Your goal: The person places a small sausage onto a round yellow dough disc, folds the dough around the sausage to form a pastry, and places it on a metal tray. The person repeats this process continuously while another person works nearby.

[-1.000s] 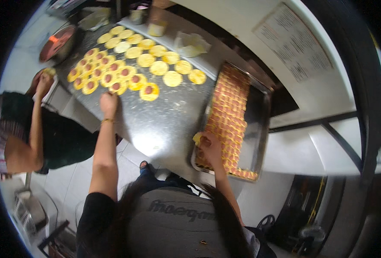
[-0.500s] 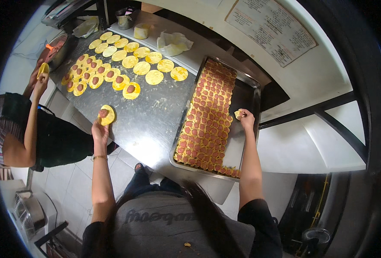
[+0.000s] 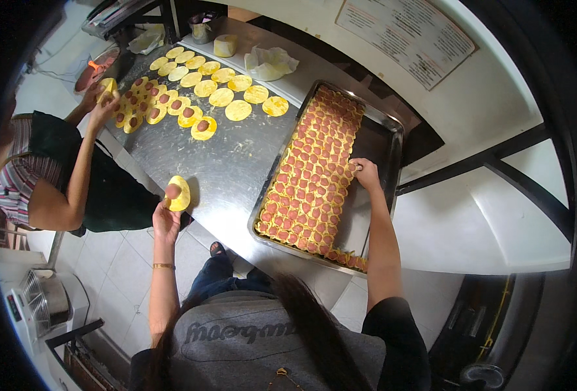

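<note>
On my left, my left hand [image 3: 166, 221] grips the lower edge of a flat yellow dough wrapper [image 3: 180, 194] with a ball of reddish-brown filling on it. It is held up just off the table's near edge. My right hand [image 3: 367, 174] is inside the large metal tray [image 3: 355, 225], fingers pinched at the right edge of the packed rows. A small open-topped dumpling [image 3: 353, 167] sits in those fingertips, partly hidden by them. Tight rows of filled dumplings [image 3: 314, 166] cover the tray's left and middle part.
Plain dough wrappers [image 3: 238, 110] and wrappers with filling [image 3: 203, 128] lie across the steel table [image 3: 220, 169]. At the left a co-worker's hands [image 3: 102, 104] hold a yellow wrapper near a bowl of filling [image 3: 96, 68]. A crumpled plastic bag [image 3: 270, 63] rests on the back ledge.
My right hand has moved slightly left, bringing its dumpling from above the bare tray floor to the edge of the rows. My left hand still holds its wrapper. The co-worker's hands appear farther right.
</note>
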A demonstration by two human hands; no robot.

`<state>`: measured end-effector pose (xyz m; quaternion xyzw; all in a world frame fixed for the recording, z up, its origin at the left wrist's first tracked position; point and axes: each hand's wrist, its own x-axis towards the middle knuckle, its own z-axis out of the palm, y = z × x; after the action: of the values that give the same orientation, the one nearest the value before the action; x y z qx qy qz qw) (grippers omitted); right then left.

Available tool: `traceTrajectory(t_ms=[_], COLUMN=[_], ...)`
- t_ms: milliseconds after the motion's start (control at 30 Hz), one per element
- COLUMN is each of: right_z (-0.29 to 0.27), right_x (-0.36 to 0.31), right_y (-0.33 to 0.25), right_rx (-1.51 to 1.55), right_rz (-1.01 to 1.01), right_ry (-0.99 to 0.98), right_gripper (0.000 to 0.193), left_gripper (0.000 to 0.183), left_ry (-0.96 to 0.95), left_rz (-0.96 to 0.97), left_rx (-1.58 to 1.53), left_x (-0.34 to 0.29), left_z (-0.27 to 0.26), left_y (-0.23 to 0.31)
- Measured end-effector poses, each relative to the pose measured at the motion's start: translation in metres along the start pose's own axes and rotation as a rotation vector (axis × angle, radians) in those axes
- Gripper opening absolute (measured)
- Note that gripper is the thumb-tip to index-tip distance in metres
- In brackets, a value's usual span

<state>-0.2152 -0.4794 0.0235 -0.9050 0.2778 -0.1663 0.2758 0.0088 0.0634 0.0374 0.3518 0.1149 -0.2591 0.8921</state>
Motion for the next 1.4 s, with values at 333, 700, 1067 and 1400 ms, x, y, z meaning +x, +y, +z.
traceTrajectory(t_ms=[333, 700, 1067, 1400], right_z=[-0.003, 0.084, 0.239, 0.259], right_x=[0.006, -0.056, -0.110, -0.128], right_y=[0.003, -0.142, -0.288, -0.273], right_rx=[0.058, 0.708, 1.110, 1.094], right_rz=[0.053, -0.217, 0.501, 0.357], right_ry=[-0.079, -0.033, -0.028, 0.047], right_gripper=[0.031, 0.028, 0.013, 0.029], left_gripper=[0.031, 0.035, 0.035, 0.035], left_ry=[-0.054, -0.318, -0.239, -0.466], left_rz=[-0.159, -0.371, -0.097, 0.110], left_rx=[0.128, 0.070, 0.924, 1.171], left_x=[-0.016, -0.013, 0.021, 0.054], left_z=[0.031, 0.098, 0.032, 0.013], left_y=[-0.036, -0.051, -0.027, -0.044])
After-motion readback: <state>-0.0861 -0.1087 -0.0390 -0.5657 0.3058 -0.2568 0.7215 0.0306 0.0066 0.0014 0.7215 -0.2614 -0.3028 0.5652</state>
